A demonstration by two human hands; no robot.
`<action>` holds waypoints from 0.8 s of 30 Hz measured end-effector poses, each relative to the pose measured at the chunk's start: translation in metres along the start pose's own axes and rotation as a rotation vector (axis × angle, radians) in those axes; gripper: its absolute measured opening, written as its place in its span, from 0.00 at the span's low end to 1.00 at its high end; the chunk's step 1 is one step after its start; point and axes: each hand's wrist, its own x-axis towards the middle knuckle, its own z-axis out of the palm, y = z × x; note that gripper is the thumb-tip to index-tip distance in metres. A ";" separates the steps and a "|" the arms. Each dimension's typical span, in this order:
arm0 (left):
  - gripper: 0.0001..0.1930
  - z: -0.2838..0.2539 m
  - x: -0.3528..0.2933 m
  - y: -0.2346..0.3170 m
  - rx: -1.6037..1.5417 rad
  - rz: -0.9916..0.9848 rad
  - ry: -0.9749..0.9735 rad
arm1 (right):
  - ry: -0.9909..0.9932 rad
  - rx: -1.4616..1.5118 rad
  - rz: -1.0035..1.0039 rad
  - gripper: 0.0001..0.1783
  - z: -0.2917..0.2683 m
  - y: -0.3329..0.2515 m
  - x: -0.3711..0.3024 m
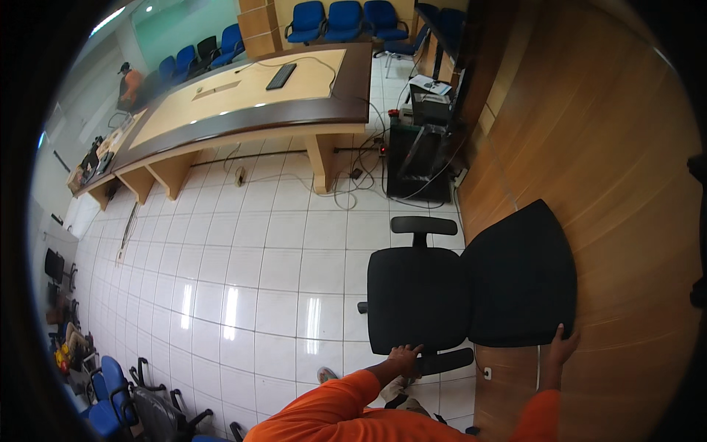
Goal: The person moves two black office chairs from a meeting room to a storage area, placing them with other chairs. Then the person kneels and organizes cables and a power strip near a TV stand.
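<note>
Office chair (442,295) black, upright at 3 o'clock by wood wall (626,184). Left hand (405,359) grip closed on near armrest (442,362); right hand (561,345) clasping backrest edge. Positioning underway, unfinished.

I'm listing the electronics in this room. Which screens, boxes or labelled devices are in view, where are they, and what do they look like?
Keyboard: flat, black, on the long tan table top.
Printer-like box: white and grey, on the dark stand by the wooden wall.
Dark stand: black, boxy, cables trailing onto the tiles.
Wall socket: small, white, low on the wood wall.
No lit screen shows clearly.
</note>
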 end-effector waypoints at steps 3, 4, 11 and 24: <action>0.59 0.014 0.010 0.003 -0.093 -0.054 -0.009 | -0.033 -0.083 -0.050 0.42 0.013 0.007 0.029; 0.58 0.019 0.012 0.001 -0.135 -0.080 -0.005 | -0.060 -0.155 -0.032 0.42 0.019 0.011 0.039; 0.46 0.044 0.013 -0.025 -0.374 -0.035 -0.079 | -0.187 -0.132 -0.059 0.43 0.044 0.029 0.072; 0.44 0.027 -0.028 -0.086 -0.397 -0.111 0.047 | -0.308 -0.056 0.064 0.43 0.026 -0.018 0.016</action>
